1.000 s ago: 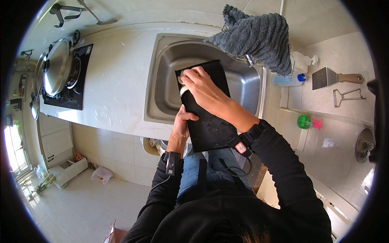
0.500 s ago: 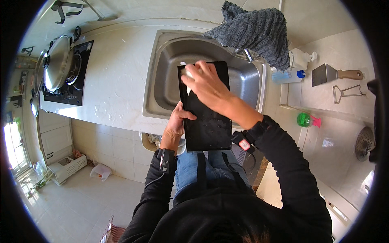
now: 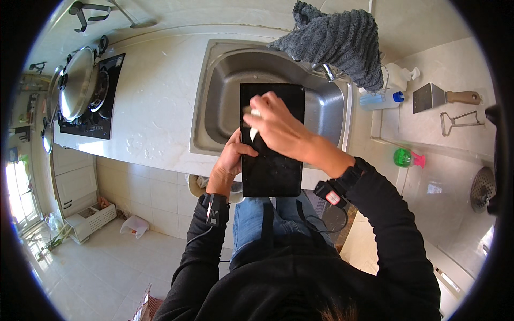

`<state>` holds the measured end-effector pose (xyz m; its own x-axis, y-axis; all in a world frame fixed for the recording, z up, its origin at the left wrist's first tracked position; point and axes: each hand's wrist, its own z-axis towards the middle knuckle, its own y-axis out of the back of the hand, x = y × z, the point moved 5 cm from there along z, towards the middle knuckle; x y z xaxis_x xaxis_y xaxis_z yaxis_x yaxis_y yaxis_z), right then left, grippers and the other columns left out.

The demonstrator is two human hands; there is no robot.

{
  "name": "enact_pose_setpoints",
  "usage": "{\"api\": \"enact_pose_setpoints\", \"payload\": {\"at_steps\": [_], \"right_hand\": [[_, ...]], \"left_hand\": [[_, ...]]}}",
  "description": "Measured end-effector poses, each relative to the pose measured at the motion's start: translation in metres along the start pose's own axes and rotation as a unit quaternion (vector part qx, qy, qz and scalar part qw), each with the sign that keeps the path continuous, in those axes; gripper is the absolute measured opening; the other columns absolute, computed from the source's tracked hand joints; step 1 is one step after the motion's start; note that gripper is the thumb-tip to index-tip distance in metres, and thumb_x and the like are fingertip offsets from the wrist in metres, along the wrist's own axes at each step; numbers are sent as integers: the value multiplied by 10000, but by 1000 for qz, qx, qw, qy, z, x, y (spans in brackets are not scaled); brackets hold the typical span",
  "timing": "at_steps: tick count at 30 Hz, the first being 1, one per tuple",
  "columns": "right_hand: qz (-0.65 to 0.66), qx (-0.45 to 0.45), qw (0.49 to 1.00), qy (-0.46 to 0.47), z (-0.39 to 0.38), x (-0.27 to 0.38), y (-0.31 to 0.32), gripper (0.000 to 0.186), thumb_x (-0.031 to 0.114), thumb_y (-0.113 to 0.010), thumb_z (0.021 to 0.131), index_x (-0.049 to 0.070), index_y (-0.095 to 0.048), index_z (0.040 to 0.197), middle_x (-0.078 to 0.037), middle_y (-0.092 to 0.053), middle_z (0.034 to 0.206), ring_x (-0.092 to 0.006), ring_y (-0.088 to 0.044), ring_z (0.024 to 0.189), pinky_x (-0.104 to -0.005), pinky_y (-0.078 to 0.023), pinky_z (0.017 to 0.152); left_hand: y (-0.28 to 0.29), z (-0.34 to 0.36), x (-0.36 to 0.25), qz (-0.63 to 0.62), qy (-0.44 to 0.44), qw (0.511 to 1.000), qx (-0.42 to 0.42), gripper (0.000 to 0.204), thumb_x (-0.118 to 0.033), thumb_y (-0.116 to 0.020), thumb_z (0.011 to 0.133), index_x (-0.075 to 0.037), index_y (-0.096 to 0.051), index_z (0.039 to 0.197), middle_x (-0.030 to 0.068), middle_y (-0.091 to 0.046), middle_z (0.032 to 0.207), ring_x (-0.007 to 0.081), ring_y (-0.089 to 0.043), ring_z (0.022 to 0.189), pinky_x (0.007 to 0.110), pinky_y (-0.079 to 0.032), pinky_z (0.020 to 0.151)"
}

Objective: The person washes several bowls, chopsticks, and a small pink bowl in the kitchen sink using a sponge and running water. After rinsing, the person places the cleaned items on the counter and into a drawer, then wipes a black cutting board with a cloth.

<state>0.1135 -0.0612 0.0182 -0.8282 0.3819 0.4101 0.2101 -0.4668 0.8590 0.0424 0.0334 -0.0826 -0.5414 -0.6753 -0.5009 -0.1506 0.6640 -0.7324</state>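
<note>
over the sink (image 3: 214, 96), your left hand (image 3: 233, 158) clasps the left edge of a flat black tray (image 3: 273, 166), a dark, glossy rectangle that reaches from the basin past the bench (image 3: 155, 112) edge toward you. your right hand (image 3: 276, 125) presses a small pale cloth (image 3: 252, 127) against its upper part, fingers curled around it. further right, a grey towel (image 3: 342, 40) hangs over the tap.
</note>
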Motion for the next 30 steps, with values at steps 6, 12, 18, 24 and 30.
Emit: {"api": "enact_pose_setpoints", "payload": {"at_steps": [6,12,18,24,30], "right_hand": [[-17,-67,997,-40,9,-24,15,250,-12,-565,765,-8,-650,1000,-160,-529,1050,-314,-498,993,-381,-434,873],[6,-53,998,-36,11,-28,2,236,-13,-558,747,-5,-657,962,-156,-527,1038,-319,-487,947,-396,-429,865],[44,-33,998,3,-8,-2,-5,175,49,-555,760,15,-673,885,-124,-542,970,-286,-499,908,-370,-438,823],[52,5,998,-18,-28,23,-20,222,64,-588,753,18,-668,955,-113,-551,1006,-284,-510,971,-371,-441,857],[80,18,996,-27,-51,42,-35,121,40,-560,770,18,-659,836,-115,-522,1003,-261,-485,941,-358,-440,811]], "left_hand": [[-6,-2,-4,-11,0,1000,28,706,194,-478,570,21,-487,1254,134,-630,1126,248,-645,1004,353,-547,850],[-10,-2,-10,-10,4,1000,14,738,203,-479,568,29,-459,1285,154,-626,1110,268,-664,942,355,-571,789],[7,12,-14,-13,-36,999,33,683,121,-485,618,28,-460,1293,121,-602,1113,218,-618,992,317,-518,852],[0,20,-27,-129,-30,985,111,661,-562,-408,932,-18,-480,1300,129,-586,1199,241,-576,1088,350,-471,917],[-8,36,-55,84,-89,990,-67,394,-330,-544,961,-31,-540,1218,67,-619,1136,182,-607,984,333,-500,860]]}}
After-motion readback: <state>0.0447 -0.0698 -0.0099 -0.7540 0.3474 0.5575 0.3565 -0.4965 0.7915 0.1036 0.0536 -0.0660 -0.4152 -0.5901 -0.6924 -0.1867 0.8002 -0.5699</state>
